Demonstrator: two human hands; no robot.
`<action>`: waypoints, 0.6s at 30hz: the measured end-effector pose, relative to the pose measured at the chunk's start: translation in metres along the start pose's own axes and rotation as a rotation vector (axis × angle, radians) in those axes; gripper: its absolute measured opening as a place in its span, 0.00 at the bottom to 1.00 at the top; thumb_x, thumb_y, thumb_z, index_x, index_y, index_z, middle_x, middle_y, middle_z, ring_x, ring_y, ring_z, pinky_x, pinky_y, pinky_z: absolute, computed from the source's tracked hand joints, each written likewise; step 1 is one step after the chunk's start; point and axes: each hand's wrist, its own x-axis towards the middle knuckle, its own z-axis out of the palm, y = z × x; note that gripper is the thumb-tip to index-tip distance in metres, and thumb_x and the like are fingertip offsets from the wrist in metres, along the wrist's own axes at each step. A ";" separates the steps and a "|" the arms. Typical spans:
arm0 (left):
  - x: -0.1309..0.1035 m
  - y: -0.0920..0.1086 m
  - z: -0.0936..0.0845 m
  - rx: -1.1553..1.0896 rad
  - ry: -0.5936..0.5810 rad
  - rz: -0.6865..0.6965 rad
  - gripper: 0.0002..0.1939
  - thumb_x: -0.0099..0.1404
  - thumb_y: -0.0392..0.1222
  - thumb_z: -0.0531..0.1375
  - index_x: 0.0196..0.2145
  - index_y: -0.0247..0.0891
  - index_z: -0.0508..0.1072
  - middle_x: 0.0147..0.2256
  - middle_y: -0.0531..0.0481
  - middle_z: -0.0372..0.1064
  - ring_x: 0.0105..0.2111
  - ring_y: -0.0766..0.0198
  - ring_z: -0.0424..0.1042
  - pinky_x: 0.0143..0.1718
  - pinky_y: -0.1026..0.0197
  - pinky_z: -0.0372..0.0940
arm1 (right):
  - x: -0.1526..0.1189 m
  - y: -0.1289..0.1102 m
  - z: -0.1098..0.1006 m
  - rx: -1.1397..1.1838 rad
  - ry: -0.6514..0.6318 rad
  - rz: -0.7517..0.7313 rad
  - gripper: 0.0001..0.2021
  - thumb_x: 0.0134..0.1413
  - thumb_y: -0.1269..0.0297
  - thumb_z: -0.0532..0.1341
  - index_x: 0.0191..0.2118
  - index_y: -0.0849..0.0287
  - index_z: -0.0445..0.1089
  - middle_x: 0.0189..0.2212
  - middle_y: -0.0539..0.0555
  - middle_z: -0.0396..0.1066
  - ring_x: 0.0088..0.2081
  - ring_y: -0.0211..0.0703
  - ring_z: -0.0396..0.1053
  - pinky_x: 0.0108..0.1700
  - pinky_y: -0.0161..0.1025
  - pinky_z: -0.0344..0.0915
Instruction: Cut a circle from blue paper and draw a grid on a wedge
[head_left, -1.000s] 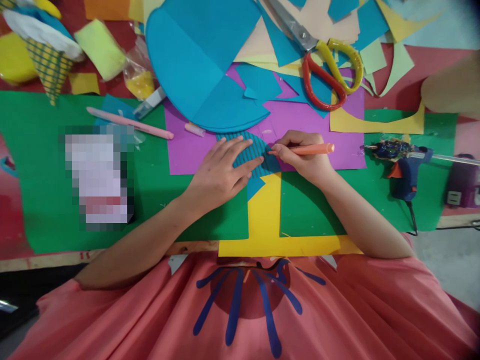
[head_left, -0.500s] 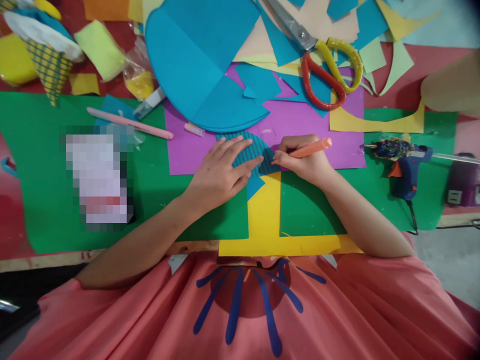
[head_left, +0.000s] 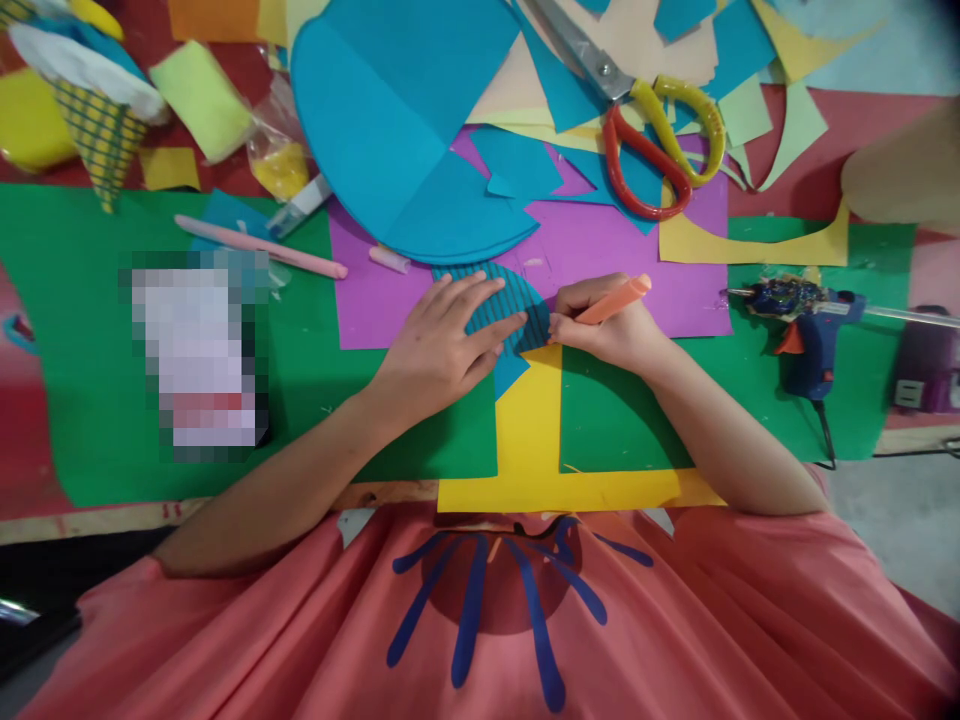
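Observation:
My left hand lies flat with its fingers spread over a small blue paper piece marked with dark parallel stripes. At the right edge of that piece, my right hand is closed around an orange marker. The marker's tip is hidden by the fingers, close to the paper. Above the striped piece lies a large blue paper disc with crease lines. Yellow paper and purple paper lie beneath and around the hands.
Scissors with red and yellow handles rest on paper scraps at the top. To the right is a blue glue gun with a stick in it. A pink pen and a blurred-out object are on the left, over green paper.
My right hand and the orange marker have shifted slightly, with the marker tilting more upright. The left hand stays put on the striped piece.

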 end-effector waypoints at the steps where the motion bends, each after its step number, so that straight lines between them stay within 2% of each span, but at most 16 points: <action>1: 0.000 0.000 0.000 -0.004 0.002 -0.002 0.18 0.71 0.40 0.52 0.56 0.45 0.70 0.62 0.41 0.59 0.64 0.48 0.57 0.63 0.39 0.53 | 0.000 0.000 0.000 -0.008 -0.005 0.003 0.15 0.45 0.74 0.59 0.16 0.59 0.53 0.15 0.43 0.49 0.20 0.29 0.47 0.22 0.33 0.44; 4: 0.000 0.000 0.000 -0.012 0.000 -0.001 0.18 0.71 0.41 0.52 0.56 0.45 0.70 0.62 0.41 0.59 0.63 0.48 0.57 0.63 0.39 0.53 | 0.000 0.000 -0.002 0.019 -0.027 0.026 0.15 0.45 0.72 0.60 0.15 0.59 0.55 0.14 0.43 0.49 0.20 0.29 0.47 0.22 0.33 0.44; 6: 0.000 -0.001 0.001 -0.010 -0.002 0.002 0.18 0.71 0.41 0.52 0.57 0.46 0.69 0.62 0.41 0.59 0.64 0.48 0.57 0.63 0.38 0.53 | 0.000 0.000 -0.003 0.099 -0.005 0.061 0.15 0.47 0.68 0.61 0.15 0.59 0.57 0.14 0.45 0.55 0.20 0.30 0.52 0.22 0.32 0.48; 9: -0.001 -0.001 0.001 0.011 0.013 0.013 0.18 0.71 0.41 0.52 0.56 0.47 0.69 0.62 0.40 0.60 0.63 0.48 0.58 0.62 0.37 0.54 | 0.001 0.003 -0.003 0.260 0.169 0.118 0.14 0.52 0.60 0.60 0.19 0.58 0.64 0.17 0.48 0.65 0.20 0.33 0.61 0.22 0.33 0.57; 11: -0.001 -0.001 0.000 0.023 0.023 0.031 0.18 0.71 0.41 0.51 0.56 0.46 0.70 0.61 0.40 0.61 0.63 0.48 0.59 0.62 0.38 0.54 | 0.002 0.005 -0.002 0.346 0.300 0.127 0.14 0.55 0.56 0.59 0.22 0.58 0.67 0.18 0.49 0.67 0.19 0.34 0.62 0.21 0.33 0.59; 13: -0.001 0.000 -0.001 0.034 0.028 0.062 0.17 0.72 0.41 0.51 0.56 0.45 0.70 0.61 0.41 0.63 0.63 0.51 0.60 0.63 0.40 0.54 | 0.002 0.005 0.000 0.387 0.365 0.124 0.14 0.56 0.53 0.59 0.26 0.57 0.67 0.18 0.48 0.67 0.18 0.34 0.62 0.20 0.33 0.59; 18: 0.000 0.000 -0.002 0.071 0.085 0.163 0.18 0.70 0.46 0.54 0.54 0.39 0.71 0.58 0.39 0.67 0.60 0.49 0.65 0.60 0.42 0.60 | 0.001 0.000 0.002 0.296 0.336 0.126 0.13 0.51 0.54 0.66 0.27 0.56 0.65 0.20 0.47 0.69 0.20 0.33 0.65 0.21 0.34 0.60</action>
